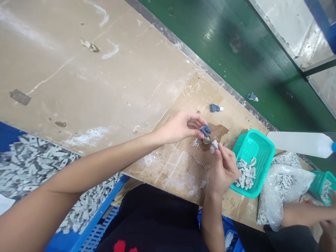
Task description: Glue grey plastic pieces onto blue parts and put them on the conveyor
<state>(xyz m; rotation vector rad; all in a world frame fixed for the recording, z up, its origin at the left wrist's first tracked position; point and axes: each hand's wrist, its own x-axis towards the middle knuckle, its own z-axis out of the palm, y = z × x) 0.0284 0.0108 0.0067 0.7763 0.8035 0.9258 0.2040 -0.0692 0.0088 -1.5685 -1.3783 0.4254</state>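
Between the thumb and fingers of my left hand (185,127) is a small dark blue-grey plastic part (205,130). Just below it, a round metal cap-like piece (206,140) with a ridged edge sits near the worktop; I cannot tell whether the two touch. My right hand (224,166) pinches a small light grey plastic piece (214,145), slightly right of the metal piece and apart from the blue-grey part. Another blue-grey part (214,107) with a white tip lies on the table beyond my hands.
A green basket (270,150) of light grey pieces stands to my right, beside a clear bag (286,185) of similar pieces and a white bottle (301,144). A co-worker's arm (304,214) reaches in at far right. Many grey pieces (34,164) fill a blue container at left.
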